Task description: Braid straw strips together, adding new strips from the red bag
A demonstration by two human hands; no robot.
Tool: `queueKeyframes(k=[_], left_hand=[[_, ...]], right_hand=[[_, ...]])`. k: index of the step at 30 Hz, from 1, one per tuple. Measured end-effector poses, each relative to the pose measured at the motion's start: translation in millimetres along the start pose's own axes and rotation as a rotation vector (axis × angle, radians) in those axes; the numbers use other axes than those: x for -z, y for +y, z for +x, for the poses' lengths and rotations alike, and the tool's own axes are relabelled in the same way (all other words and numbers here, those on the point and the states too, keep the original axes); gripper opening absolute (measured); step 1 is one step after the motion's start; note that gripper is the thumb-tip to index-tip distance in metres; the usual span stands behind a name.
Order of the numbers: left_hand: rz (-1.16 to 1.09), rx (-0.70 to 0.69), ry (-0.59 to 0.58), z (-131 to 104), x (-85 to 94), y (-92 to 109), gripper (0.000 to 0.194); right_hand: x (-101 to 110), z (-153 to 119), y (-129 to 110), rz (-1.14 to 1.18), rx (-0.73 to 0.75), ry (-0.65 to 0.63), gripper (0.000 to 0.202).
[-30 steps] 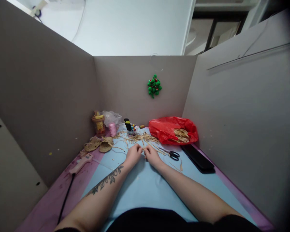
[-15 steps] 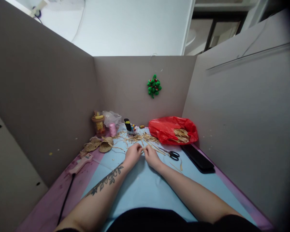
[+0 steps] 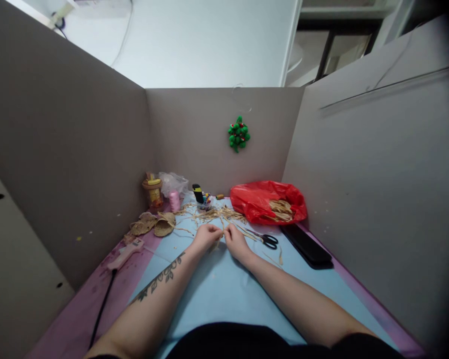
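Note:
Over the middle of the blue table cover (image 3: 224, 289), my left hand (image 3: 207, 236) and my right hand (image 3: 235, 240) meet fingertip to fingertip. Both are closed in a pinch on a thin tan straw strand (image 3: 222, 222), which rises between them. A loose end of it hangs under the left fingers. Just beyond the hands lies a scattered pile of dry straw strips (image 3: 209, 214). Black-handled scissors (image 3: 268, 240) rest to the right of my right hand, blades pointing at the straw. The fingers partly hide the point where the strand is gripped.
A red plastic bag (image 3: 256, 202) of straw stands at the back right, beside a black flat case (image 3: 307, 245). On the left are woven brown pieces (image 3: 164, 224), a pink glue gun (image 3: 125, 254) with its cord, a pink thread spool (image 3: 174, 201) and a jar (image 3: 154, 193). Grey panels enclose three sides.
My left hand has shifted slightly down, its wrist turning a little. More of the straw strand now shows above and below the fingers. My right hand has barely moved.

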State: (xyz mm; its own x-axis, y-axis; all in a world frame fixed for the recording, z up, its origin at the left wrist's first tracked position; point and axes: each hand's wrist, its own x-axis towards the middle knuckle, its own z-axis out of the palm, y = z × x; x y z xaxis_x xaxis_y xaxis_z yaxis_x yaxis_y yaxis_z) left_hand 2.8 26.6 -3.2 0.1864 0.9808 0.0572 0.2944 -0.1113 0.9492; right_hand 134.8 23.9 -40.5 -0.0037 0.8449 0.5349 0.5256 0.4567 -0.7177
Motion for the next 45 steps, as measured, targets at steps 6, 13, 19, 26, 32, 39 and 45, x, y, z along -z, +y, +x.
queueKeyframes(k=[6, 13, 19, 26, 32, 39, 45], left_hand=[[-0.149, 0.109, -0.056, -4, 1.5, 3, 0.035], [-0.035, -0.095, 0.012, 6, 0.3, -9, 0.035], [0.115, -0.116, -0.084, 2, -0.4, -6, 0.034], [0.124, -0.164, -0.166, -2, 4.3, 5, 0.031], [0.181, -0.248, -0.269, -2, 13.8, 11, 0.03], [0.239, -0.246, -0.257, -5, 12.1, 14, 0.028], [0.297, -0.249, -0.159, 1, 7.7, 3, 0.023]], right_hand=[[3, -1, -6, 0.076, 0.005, -0.014, 0.01], [3, 0, -3, 0.149, 0.01, -0.043, 0.008], [4, 2, -2, 0.232, -0.015, -0.054, 0.008], [9, 7, -7, 0.494, -0.273, -0.18, 0.018], [16, 7, -7, 0.839, -0.538, -0.412, 0.026], [14, 6, -8, 0.871, -0.556, -0.404, 0.026], [6, 3, -5, 0.777, -0.481, -0.343, 0.022]])
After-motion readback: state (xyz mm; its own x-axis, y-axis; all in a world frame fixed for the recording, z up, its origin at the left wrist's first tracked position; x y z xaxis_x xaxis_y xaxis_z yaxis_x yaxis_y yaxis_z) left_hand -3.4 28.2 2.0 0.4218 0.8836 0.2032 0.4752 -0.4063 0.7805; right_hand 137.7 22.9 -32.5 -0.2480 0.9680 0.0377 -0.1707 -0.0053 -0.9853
